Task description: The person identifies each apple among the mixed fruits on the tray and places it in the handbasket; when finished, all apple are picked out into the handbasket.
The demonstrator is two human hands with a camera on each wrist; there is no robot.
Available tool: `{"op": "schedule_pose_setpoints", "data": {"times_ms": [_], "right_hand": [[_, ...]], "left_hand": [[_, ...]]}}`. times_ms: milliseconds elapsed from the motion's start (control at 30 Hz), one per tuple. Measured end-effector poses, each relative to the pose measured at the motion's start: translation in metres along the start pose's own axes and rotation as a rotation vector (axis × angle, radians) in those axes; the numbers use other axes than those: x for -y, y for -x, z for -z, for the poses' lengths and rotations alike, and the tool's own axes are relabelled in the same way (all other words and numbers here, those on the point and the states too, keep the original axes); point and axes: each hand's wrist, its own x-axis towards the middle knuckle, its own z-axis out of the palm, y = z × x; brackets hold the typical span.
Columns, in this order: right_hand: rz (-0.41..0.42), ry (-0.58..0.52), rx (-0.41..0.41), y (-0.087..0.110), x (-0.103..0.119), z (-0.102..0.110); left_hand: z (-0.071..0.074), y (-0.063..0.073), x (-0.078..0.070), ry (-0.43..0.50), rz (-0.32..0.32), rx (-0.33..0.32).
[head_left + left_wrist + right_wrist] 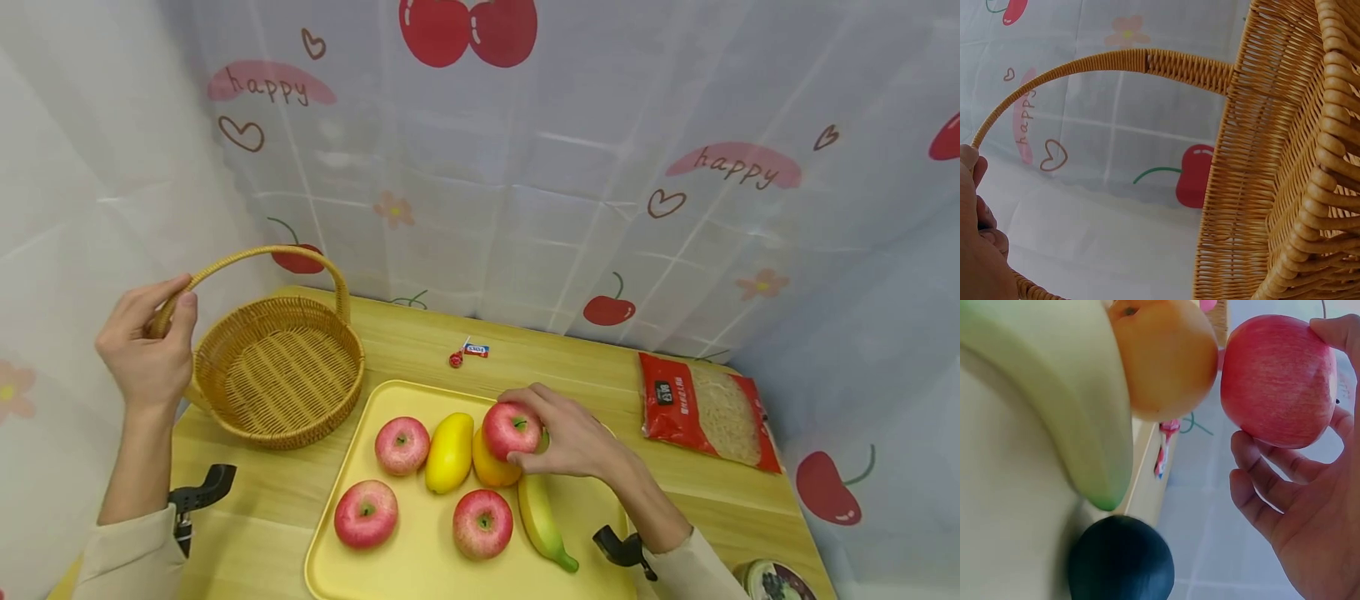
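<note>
My left hand (150, 342) grips the arched handle (255, 252) of a round wicker basket (288, 433), whose woven floor shows bare. Between the thumb and fingers of my right hand (566, 433) is a red apple (1277, 381), held up over an orange (1163, 359). That orange sits on a yellow tray (420, 575), partly hidden behind the apple. Beside it lie a yellow mango (450, 452) and a banana (542, 521) with a green tip. Three more apples rest on the tray, one of them at front left (366, 514). A dark round fruit (1121, 559) shows past the banana in the right wrist view.
A wrapped lollipop (457, 358) lies on the wooden table (420, 333) behind the tray. To the right is a red bag of pale dry food (708, 410). A round container (776, 581) stands at the lower right. Printed curtains (480, 183) hang around the table.
</note>
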Motion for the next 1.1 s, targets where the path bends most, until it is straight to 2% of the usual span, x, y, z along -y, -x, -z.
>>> {"op": "schedule_pose_setpoints", "data": {"times_ms": [367, 567, 800, 1100], "right_hand": [[0.062, -0.039, 0.037, -0.019, 0.016, -0.011], [0.076, -0.045, 0.067, -0.030, 0.024, -0.012], [0.098, -0.026, 0.083, -0.044, 0.035, -0.013], [0.140, -0.019, 0.127, -0.063, 0.051, -0.015]], "left_hand": [[-0.001, 0.002, -0.008, 0.006, -0.010, -0.001], [-0.003, 0.001, -0.007, -0.003, -0.027, -0.004], [-0.002, 0.001, -0.003, -0.004, -0.014, -0.005], [-0.003, 0.001, -0.014, 0.002, -0.011, -0.005]]}}
